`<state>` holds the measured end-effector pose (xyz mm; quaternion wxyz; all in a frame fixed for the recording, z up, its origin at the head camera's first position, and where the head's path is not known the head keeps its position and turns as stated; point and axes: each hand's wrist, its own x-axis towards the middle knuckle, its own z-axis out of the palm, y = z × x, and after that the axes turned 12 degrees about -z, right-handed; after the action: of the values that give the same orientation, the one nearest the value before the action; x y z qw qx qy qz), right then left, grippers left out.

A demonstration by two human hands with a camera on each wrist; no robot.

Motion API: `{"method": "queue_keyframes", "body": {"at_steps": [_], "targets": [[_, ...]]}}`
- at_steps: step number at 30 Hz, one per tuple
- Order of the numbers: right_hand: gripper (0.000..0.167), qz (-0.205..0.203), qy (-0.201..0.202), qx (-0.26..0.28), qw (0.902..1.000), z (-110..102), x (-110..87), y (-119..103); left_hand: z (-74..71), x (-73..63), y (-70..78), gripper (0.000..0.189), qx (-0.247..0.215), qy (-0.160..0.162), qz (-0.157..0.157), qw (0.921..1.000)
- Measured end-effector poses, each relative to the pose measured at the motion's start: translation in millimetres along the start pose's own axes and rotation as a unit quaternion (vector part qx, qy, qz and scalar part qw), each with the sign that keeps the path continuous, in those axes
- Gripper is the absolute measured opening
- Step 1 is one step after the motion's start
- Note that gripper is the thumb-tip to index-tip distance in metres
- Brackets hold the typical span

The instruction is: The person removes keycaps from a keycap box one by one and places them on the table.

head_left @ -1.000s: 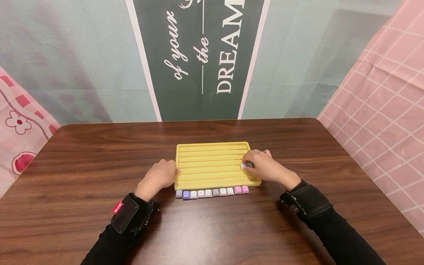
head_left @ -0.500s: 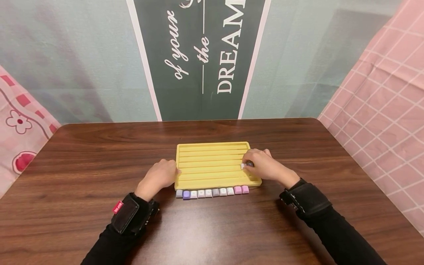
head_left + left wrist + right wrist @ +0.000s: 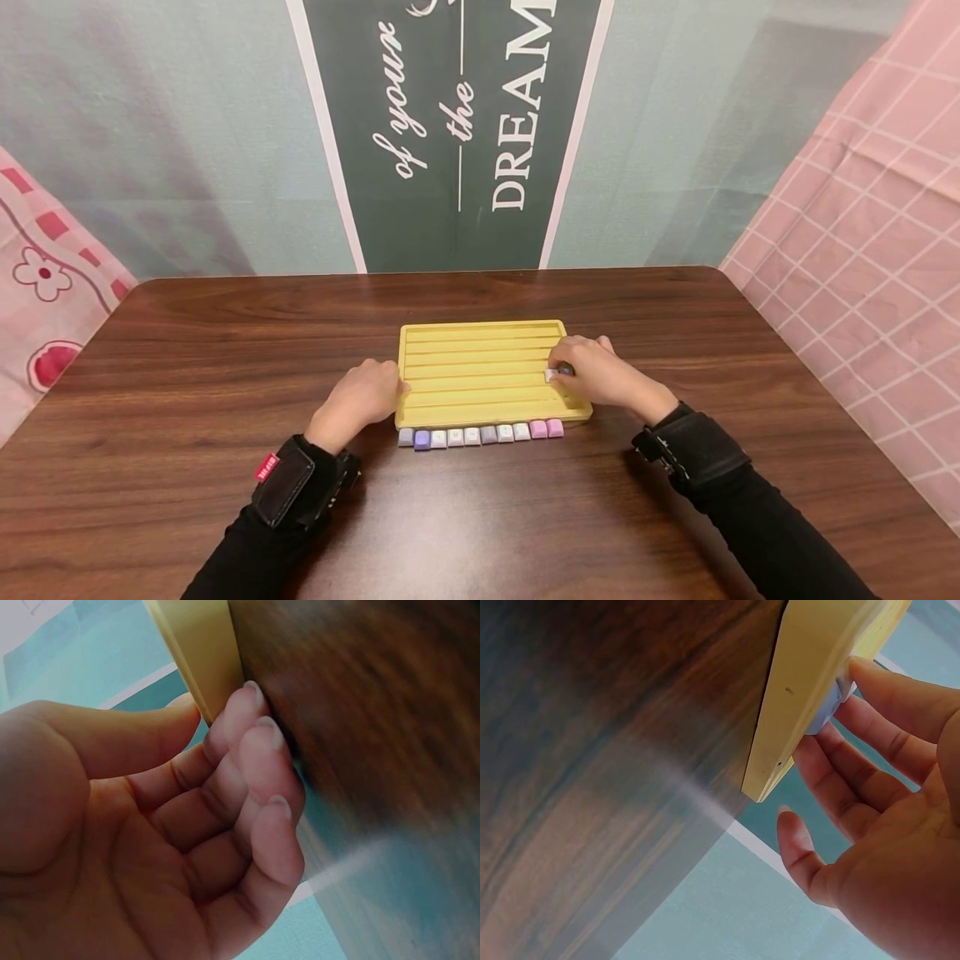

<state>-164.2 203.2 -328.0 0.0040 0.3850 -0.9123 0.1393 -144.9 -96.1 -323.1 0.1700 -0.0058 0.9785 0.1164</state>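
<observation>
A yellow ridged tray point(image 3: 472, 382) lies on the table. My left hand point(image 3: 363, 392) holds its left edge; in the left wrist view the thumb is at the rim of the tray point(image 3: 202, 652) and the curled fingers lie against its side wall. Over the tray's right part, my right hand point(image 3: 598, 375) pinches a small white keycap point(image 3: 551, 376) between thumb and fingers. Beside it, partly hidden by the fingers, is a dark keycap point(image 3: 566, 368). The right wrist view shows a blue-grey keycap point(image 3: 825, 711) just inside the tray wall point(image 3: 784, 705).
Along the tray's front edge runs a row of several keycaps point(image 3: 455, 438), white, grey, purple and pink. The brown wooden table point(image 3: 480, 517) extends around them. A printed cloth backdrop point(image 3: 457, 167) hangs behind, with pink cloth point(image 3: 885, 250) at the right.
Both hands stay in nearly the same place. The right fingers shift very slightly at the white keycap; the tray and keycap row look unmoved.
</observation>
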Motion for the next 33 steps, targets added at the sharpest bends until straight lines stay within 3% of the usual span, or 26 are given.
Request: {"method": "queue_keyframes", "body": {"at_steps": [27, 33], "targets": [[0.006, -0.004, 0.029, 0.005, 0.9996, 1.3, -3.0, -0.2, 1.5, 1.2, -0.1, 0.024, -0.002, -0.002, -0.003, 1.0000], [0.008, -0.014, 0.034, 0.004, 0.9993, -0.3, -4.9, -1.2, 1.5, 0.4, -1.9, 0.023, -0.003, 0.018, 0.013, 0.9998]]}}
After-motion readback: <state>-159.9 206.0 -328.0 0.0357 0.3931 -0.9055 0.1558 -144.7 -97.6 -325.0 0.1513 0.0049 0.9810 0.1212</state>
